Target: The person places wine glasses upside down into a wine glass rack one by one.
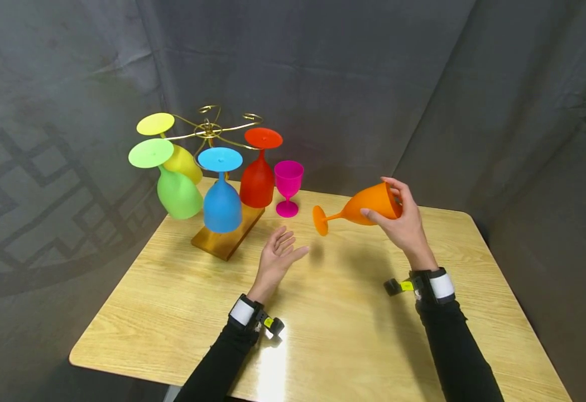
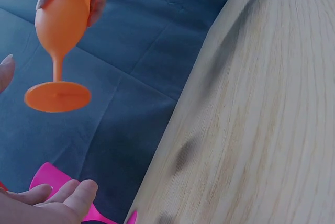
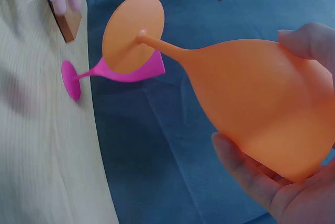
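Note:
My right hand (image 1: 400, 220) grips an orange goblet (image 1: 368, 205) round its bowl near the rim, above the table. The goblet lies tilted on its side, its foot pointing left; in the right wrist view thumb and fingers span the orange bowl (image 3: 261, 103). Palm up and fingers spread, my left hand (image 1: 277, 259) holds nothing and is apart from the goblet's foot. Behind it a magenta goblet (image 1: 288, 178) stands upright on the table. To the left, a gold wire rack (image 1: 209, 131) carries blue (image 1: 222, 206), red (image 1: 258, 181), green (image 1: 178, 192) and yellow goblets (image 1: 183, 162) upside down.
The rack's wooden base (image 1: 222, 240) rests on the light wooden table (image 1: 333, 335). Two curled rack arms (image 1: 251, 118) at the back bear no goblet. Grey cloth (image 1: 313, 72) hangs close behind the table and along both sides.

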A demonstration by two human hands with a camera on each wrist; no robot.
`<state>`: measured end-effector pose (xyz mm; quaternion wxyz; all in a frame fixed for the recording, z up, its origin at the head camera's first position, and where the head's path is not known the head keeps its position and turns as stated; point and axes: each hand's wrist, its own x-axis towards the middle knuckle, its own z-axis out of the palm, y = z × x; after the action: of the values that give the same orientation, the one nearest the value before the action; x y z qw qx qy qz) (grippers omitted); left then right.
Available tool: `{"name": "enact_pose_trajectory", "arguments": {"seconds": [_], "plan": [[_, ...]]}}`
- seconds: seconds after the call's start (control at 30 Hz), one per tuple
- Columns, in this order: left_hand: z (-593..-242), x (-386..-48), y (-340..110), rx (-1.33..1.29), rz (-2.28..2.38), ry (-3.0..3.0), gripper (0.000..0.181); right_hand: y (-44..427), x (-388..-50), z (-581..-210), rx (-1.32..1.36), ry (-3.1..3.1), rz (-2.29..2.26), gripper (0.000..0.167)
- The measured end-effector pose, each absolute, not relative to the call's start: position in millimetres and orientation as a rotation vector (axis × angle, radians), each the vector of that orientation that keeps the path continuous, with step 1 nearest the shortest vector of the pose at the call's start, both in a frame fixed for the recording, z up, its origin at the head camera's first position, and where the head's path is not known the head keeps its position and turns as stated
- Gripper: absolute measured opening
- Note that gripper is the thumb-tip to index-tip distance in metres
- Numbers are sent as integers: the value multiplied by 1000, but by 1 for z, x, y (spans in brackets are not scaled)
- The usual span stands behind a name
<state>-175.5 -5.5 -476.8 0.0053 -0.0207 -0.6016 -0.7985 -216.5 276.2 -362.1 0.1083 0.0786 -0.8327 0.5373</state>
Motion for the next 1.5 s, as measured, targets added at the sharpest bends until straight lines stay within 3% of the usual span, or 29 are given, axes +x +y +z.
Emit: {"name": "enact_pose_trajectory", "arguments": {"seconds": [0.87, 1.13, 1.5], "plan": [[-472, -174, 12, -173, -2667, -1741, 60, 247, -190, -381, 270, -2182, 1999, 68], [-460, -175, 9, -303, -2786, -1359, 69, 244, -185, -391, 274, -2174, 2031, 68], [-448, -176, -3, -290, -2754, -1434, 58, 248, -181, -404, 307, -2167, 2072, 67]]}}
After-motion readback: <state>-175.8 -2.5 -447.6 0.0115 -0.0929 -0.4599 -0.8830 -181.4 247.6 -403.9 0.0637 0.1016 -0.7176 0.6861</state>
